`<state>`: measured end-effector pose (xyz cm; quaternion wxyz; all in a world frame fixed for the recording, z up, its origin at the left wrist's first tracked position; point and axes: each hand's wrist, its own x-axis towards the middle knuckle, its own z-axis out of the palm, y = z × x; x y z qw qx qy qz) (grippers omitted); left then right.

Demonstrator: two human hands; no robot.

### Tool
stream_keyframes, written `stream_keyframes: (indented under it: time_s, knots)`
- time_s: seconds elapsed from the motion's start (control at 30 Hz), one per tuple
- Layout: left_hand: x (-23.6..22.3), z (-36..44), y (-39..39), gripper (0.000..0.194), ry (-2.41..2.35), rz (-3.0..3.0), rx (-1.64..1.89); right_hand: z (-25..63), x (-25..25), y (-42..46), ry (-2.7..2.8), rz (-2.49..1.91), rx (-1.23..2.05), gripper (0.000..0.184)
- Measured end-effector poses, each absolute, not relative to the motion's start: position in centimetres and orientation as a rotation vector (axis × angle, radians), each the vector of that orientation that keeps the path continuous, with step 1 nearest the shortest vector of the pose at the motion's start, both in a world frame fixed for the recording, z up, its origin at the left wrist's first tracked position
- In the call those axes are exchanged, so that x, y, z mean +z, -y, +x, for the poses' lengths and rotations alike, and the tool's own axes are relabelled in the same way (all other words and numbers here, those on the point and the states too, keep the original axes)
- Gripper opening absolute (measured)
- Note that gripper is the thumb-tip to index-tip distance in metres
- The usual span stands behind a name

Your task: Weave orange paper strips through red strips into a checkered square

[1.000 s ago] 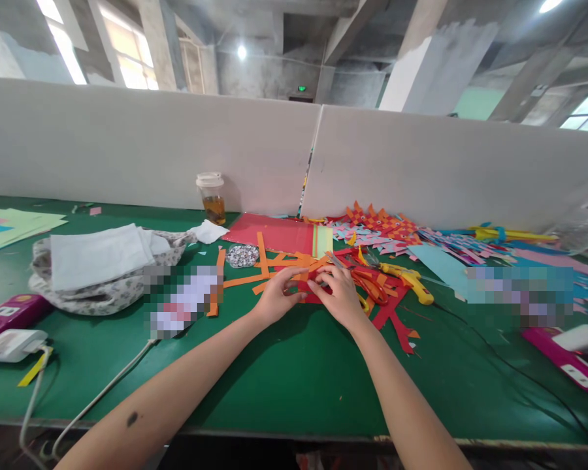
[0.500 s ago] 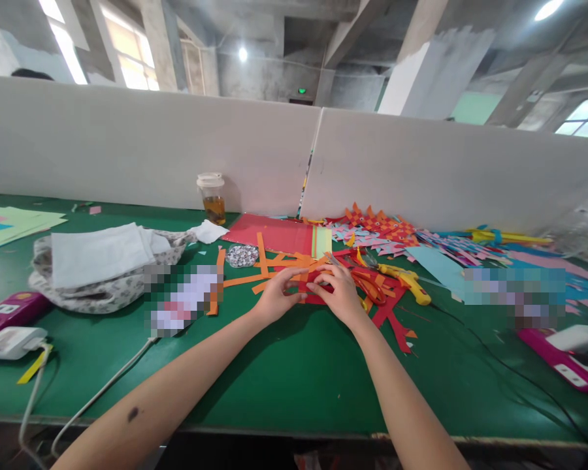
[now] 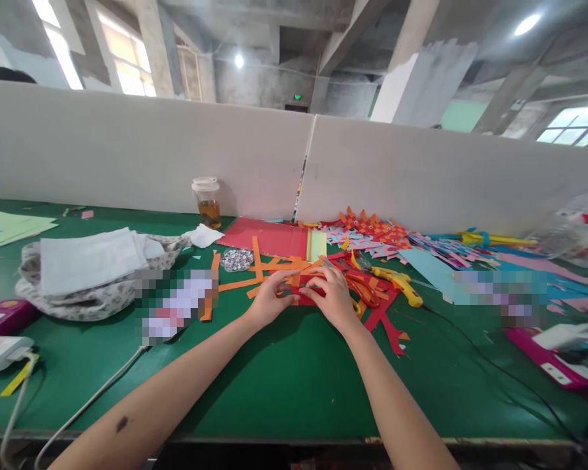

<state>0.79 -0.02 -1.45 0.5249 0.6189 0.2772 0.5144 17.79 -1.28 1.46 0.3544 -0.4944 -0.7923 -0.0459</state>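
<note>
Red paper (image 3: 308, 300) between both grips (image 3: 332, 297)

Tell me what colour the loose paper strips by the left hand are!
The loose paper strips are orange; the head view shows them best.
</note>
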Motion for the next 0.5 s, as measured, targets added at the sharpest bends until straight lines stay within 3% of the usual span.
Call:
stream_keyframes:
  time_s: [0.5]
  knots:
    - [-1.27, 0.68, 0.55, 0.048, -0.765, 1.771, 1.214, 17.13, 2.20, 2.09, 1.838, -1.253, 0.064, 0.011]
